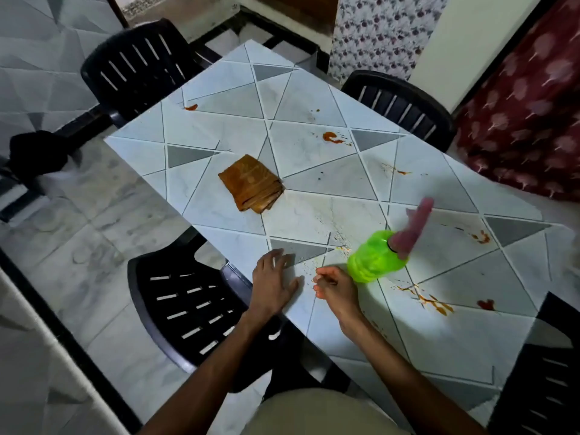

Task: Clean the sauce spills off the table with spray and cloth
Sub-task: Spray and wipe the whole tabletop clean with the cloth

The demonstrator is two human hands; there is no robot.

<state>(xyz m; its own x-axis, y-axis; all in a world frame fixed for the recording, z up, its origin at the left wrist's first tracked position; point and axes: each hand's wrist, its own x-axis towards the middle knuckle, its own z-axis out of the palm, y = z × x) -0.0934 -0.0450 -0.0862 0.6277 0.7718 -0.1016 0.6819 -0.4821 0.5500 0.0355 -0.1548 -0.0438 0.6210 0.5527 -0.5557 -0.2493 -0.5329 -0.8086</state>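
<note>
Both empty: our left hand [273, 287] spreads on the pale triangle-patterned table [219, 127], right hand [335, 288] loosely curled beside the green plastic spray bottle [375, 255].

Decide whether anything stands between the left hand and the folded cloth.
Nothing visible does. Only bare tabletop lies between the left hand and the orange cloth. The green spray bottle stands off to the right, beside the right hand.

Layout on the surface [298, 95]
The cloth [251, 183] is set at centre; the spray bottle [375, 257] is seen at its 4 o'clock, the left hand [273, 285] and right hand [337, 288] at 6 o'clock.
</note>
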